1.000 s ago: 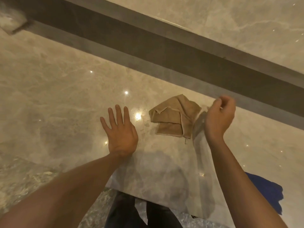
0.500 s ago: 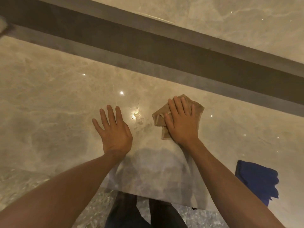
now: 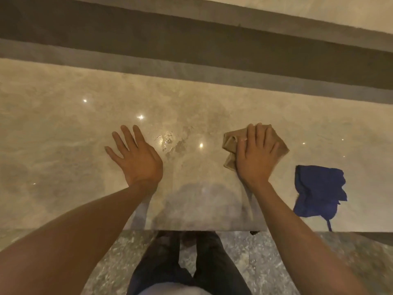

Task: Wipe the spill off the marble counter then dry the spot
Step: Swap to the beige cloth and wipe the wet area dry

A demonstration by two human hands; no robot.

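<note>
Tan cloth [image 3: 230,143] under flat right hand [image 3: 256,155], spill [image 3: 170,141] just beside left hand [image 3: 138,159]

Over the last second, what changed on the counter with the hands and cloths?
The right hand, raised and loosely closed a second ago beside the tan cloth, came down flat onto it and now presses it to the counter. The left hand stayed flat, fingers spread. The wet patch between the hands is still unwiped, and the blue cloth still lies untouched at the right.
</note>
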